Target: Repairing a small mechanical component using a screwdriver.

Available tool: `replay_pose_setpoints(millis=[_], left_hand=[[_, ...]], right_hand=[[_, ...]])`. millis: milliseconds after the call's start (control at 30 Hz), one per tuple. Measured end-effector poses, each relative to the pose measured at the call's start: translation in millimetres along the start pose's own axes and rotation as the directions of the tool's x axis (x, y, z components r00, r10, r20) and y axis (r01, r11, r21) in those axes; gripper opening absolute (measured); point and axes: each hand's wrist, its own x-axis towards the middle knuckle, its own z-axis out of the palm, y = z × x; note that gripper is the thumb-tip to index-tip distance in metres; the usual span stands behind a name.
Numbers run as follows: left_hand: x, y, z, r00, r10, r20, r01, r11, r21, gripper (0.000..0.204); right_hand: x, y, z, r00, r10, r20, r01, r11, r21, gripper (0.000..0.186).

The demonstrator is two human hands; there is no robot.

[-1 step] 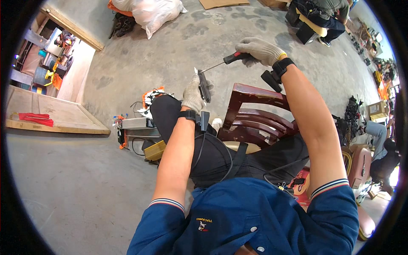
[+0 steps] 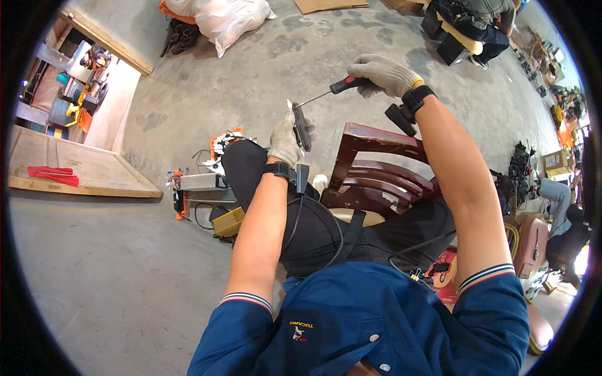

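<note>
My left hand (image 2: pixel 286 139), in a grey knit glove, grips a small dark flat part (image 2: pixel 301 127) with a white bit at its top, held above my left knee. My right hand (image 2: pixel 382 74), gloved the same way, is closed round a screwdriver (image 2: pixel 345 84) with a black and red handle. The screwdriver's shaft reaches down-left to the top of the dark part; whether the tip touches it is too small to tell. A worn dark wooden chair back (image 2: pixel 376 143) stands between my legs, below the hands.
A finned metal unit (image 2: pixel 204 185) with cables lies beside my left leg. A wooden panel (image 2: pixel 113 172) with red gloves (image 2: pixel 53 175) is at left. A white sack (image 2: pixel 216 19) and cardboard (image 2: pixel 329 5) are behind. A person (image 2: pixel 486 31) sits at back right; clutter lines the right side.
</note>
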Motion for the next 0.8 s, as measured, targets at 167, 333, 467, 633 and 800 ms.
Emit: replay_pose_setpoints(millis=[167, 333, 467, 633, 800], left_hand=[[7, -5, -10, 0.995, 0.019, 0.098, -0.011, 0.996, -0.083, 0.041], [6, -6, -8, 0.998, 0.011, 0.066, -0.003, 0.993, -0.119, 0.035], [6, -5, -6, 0.998, 0.033, 0.052, -0.03, 0.998, -0.062, 0.041], [5, -1, -4, 1.0, 0.006, -0.029, -0.006, 1.0, 0.001, 0.037], [-9, 1, 4, 0.976, 0.201, -0.082, -0.161, 0.923, 0.348, 0.035]], right_hand=[[4, 4, 0, 0.997, -0.074, -0.006, 0.074, 0.996, 0.052, 0.029], [6, 6, -2, 0.997, -0.071, -0.021, 0.072, 0.997, 0.041, 0.027], [6, 6, -3, 0.991, -0.131, -0.013, 0.131, 0.991, -0.008, 0.026], [5, 5, -3, 0.995, -0.091, -0.051, 0.09, 0.996, -0.019, 0.026], [6, 4, -2, 0.99, -0.114, -0.084, 0.105, 0.99, -0.097, 0.026]])
